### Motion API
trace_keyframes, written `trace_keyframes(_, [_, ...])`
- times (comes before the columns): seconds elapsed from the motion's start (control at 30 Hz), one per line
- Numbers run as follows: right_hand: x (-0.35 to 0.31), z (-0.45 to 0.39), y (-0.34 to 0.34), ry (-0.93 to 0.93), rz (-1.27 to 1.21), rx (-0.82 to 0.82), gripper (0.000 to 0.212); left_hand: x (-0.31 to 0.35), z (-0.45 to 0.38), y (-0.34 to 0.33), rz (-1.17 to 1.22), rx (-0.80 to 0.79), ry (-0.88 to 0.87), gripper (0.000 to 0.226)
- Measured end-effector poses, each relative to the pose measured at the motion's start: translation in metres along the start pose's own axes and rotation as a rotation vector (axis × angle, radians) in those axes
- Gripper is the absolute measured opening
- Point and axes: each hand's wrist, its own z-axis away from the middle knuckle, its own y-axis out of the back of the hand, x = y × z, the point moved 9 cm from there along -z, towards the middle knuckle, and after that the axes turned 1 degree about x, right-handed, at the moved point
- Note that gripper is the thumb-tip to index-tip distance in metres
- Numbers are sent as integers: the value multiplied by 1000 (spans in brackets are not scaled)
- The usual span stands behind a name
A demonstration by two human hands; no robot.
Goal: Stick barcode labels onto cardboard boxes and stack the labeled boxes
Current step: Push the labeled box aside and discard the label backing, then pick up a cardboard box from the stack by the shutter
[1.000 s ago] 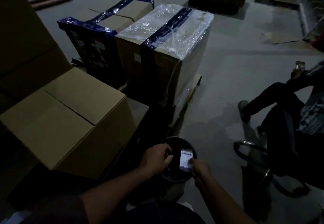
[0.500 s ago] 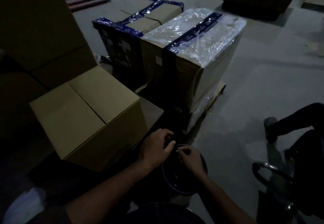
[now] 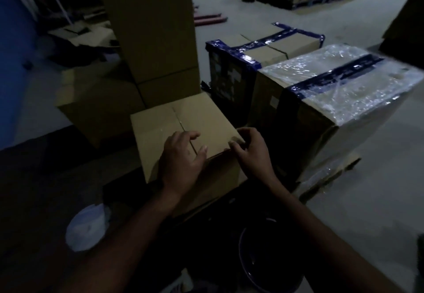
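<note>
A plain cardboard box [image 3: 160, 127] with a centre seam stands right in front of me. My left hand [image 3: 183, 159] lies on its top near the front edge, fingers spread and loosely bent. At the box's near right corner, my right hand [image 3: 254, 155] pinches a small pale barcode label [image 3: 236, 140] against the top edge. The label is blurred and its print cannot be read.
A tall stack of cardboard boxes [image 3: 149, 28] rises behind, with a lower box [image 3: 98, 109] to the left. Right of me are blue-taped boxes [image 3: 263, 49] and a film-wrapped box [image 3: 332, 100] on a pallet. A dark round bowl [image 3: 263, 267] and a white disc [image 3: 87, 230] lie near my arms.
Both hands left the dark bowl and rose to the cardboard box. The right hand carried the label to the box's near right corner. My view swung up and left.
</note>
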Motion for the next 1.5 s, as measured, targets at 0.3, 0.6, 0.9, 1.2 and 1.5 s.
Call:
trace_keyframes(0.3, [-2, 15, -35, -73, -78, -63, 69, -93, 47, 52, -13, 127, 436, 104])
trace_keyframes(0.6, [-53, 59, -68, -58, -246, -53, 42, -132, 86, 108, 407, 193, 606, 106])
trace_keyframes(0.9, [-207, 99, -115, 172, -454, -114, 60, -132, 75, 272, 543, 596, 321, 75])
trace_keyframes(1.2, [-333, 57, -171, 462, -366, -347, 87, -159, -7, 391, 604, 787, 161, 44])
trace_keyframes(1.5, [-389, -57, -193, 641, -165, -84, 79, -188, -127, 406, 579, 748, 194, 48])
